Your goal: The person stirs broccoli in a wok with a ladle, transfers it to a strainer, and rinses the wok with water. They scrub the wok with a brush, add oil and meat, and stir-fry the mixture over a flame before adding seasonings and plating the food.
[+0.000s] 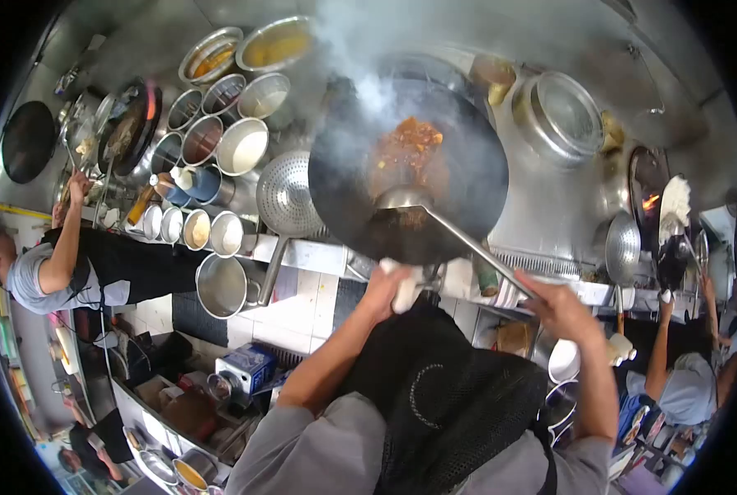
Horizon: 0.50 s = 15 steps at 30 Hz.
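A large black wok [477, 177] is in front of me, with smoke rising from it. Reddish-brown food [410, 148] in chunks and sauce lies in its middle and far part. My right hand [562, 310] is closed around the long handle of a steel ladle [403, 198]; the ladle's bowl is inside the wok, just below the food. At the wok's near rim, my left hand [378, 295] is closed on a folded white cloth [406, 292]. Whatever the cloth wraps is hidden from view.
Left of the wok rest a perforated strainer [288, 194], several metal seasoning pots [243, 147] and a saucepan [220, 285]. A big steel pot [560, 120] stands to the right. Co-workers [51, 268] cook at both sides, one [686, 388] near a flame.
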Motion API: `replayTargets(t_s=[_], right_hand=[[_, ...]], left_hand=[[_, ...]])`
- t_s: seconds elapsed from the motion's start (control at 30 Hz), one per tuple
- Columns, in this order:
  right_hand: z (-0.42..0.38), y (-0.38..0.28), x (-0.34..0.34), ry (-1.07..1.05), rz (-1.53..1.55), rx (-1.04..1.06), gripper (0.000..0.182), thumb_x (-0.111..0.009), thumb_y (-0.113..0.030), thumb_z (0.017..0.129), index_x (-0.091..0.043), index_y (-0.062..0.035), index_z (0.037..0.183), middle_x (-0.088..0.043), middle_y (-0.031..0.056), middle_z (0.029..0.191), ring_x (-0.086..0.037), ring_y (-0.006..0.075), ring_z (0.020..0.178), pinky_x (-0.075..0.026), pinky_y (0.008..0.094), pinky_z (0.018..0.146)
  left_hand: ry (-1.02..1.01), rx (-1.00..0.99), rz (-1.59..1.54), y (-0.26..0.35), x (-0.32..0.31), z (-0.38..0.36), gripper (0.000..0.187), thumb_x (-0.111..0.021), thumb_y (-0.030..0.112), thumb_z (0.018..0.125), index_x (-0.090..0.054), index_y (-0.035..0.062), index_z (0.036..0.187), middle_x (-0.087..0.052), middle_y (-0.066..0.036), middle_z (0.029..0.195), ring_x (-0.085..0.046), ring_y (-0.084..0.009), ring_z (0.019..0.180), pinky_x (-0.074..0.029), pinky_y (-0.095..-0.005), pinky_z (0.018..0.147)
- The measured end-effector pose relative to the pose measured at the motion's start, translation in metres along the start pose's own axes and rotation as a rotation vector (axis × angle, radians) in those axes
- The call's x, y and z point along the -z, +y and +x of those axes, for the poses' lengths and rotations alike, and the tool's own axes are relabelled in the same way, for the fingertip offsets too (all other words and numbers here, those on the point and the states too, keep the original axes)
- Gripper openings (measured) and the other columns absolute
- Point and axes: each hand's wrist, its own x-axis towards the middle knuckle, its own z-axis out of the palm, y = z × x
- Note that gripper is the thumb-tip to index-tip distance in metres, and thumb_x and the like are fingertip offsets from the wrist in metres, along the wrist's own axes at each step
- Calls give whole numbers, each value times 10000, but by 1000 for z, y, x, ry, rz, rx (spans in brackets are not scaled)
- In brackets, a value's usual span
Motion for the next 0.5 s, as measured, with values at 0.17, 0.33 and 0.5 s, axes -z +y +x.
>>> replayTargets(t_s=[0.17,0.33,0.5], right_hand=[[34,-26,44,-146,-53,-112,477,-633,-86,889,-564,-124,1359,-663,226,1118,-684,399,877,-539,429,798],[69,26,-37,63,35,-115,528,-625,-105,907,-489,-107,1417,-655,293,1058,-679,418,850,-528,440,771],[20,6,-79,302,404,-139,484,-591,-88,946,-471,-38,1413,-631,275,1205,-650,383,1094,-505,368,904]], left_hand=[[-18,54,-184,66,-51,48,154,-549,112,910,-550,-31,967,-635,-137,839,-662,-268,690,-586,-381,608],[-6,-20,-130,-1,-6,55,228,-622,124,920,-569,41,1126,-659,-95,998,-683,-227,848,-591,-369,695],[-56,-153,13,-28,20,30,359,-580,72,909,-500,22,1255,-632,-130,1142,-663,-242,978,-598,-381,764]])
